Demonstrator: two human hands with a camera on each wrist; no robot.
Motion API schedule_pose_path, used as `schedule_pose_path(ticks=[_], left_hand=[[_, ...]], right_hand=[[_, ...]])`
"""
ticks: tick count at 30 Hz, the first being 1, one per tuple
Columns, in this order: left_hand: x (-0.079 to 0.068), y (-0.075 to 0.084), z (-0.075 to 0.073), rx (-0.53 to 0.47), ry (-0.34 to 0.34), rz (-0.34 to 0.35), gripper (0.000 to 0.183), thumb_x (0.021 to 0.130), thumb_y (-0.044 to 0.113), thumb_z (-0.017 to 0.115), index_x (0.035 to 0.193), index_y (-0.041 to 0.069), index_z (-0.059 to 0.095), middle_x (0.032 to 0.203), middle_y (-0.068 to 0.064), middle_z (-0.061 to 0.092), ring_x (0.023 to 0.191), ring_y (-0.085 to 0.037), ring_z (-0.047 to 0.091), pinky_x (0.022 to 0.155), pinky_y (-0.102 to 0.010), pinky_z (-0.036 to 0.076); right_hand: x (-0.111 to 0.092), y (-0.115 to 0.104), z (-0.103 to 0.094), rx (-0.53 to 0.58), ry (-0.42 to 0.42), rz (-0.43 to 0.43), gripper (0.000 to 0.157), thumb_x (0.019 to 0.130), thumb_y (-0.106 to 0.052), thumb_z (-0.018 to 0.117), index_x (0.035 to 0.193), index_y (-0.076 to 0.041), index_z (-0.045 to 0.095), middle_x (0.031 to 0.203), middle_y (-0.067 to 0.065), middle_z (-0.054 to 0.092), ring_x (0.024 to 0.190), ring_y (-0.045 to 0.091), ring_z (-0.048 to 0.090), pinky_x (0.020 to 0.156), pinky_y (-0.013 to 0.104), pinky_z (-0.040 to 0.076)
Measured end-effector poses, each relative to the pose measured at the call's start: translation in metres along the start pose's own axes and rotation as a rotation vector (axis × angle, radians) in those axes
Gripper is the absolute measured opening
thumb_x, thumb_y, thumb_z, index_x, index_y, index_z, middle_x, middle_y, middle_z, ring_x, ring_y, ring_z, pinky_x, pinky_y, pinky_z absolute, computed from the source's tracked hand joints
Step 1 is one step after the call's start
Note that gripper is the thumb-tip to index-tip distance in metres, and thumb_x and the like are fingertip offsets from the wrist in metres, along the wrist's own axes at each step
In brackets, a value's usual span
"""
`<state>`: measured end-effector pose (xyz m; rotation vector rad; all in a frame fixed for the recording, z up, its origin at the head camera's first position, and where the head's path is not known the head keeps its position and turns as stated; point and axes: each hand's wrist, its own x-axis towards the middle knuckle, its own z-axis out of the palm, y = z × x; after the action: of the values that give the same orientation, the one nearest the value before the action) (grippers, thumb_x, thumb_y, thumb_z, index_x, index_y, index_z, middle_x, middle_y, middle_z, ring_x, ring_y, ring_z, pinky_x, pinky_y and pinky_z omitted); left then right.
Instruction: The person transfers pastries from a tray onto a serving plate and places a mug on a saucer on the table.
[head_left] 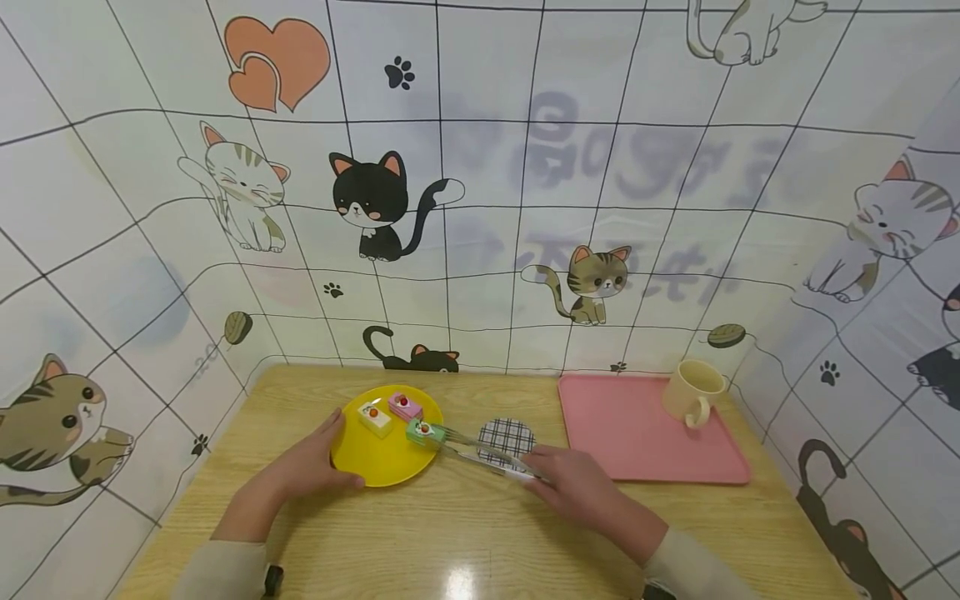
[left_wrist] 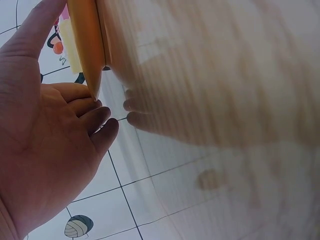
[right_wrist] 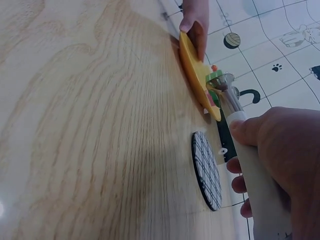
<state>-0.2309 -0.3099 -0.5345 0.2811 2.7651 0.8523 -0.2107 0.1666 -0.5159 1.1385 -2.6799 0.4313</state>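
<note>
On the left of the table is a round yellow plate, its left side held by my left hand, with the thumb at the front rim and the fingers along the far side. A pale yellow toy cake and a pink one lie on it. My right hand grips a pair of tongs with a white handle and metal tips. Between those tips, over the plate's right edge, is a green toy cake. In the left wrist view, the fingers curve near the plate's edge.
A round checked coaster lies under the tongs, right of the plate. Farther right, a pink tray carries a cream mug at its back corner. A cat-patterned wall covering rises behind the table and at both sides.
</note>
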Motion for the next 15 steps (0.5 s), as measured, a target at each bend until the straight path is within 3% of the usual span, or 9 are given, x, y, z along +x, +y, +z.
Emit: schedule_pose_path(ticks=[15], left_hand=[[0.001,-0.001,0.001,0.006,-0.001,0.005,0.137,0.079,0.057,0.097,0.171,-0.011,0.021,0.180,-0.032,0.011,0.163,-0.055,0.022,0.130,-0.067,0.024]], right_hand=[[0.022,-0.006,0.003,0.013,-0.040,-0.025,0.036,0.107,-0.024,0.075,0.136,-0.003,0.077,0.130,0.012,0.079,0.116,0.029,0.077,0.098,0.048,0.064]])
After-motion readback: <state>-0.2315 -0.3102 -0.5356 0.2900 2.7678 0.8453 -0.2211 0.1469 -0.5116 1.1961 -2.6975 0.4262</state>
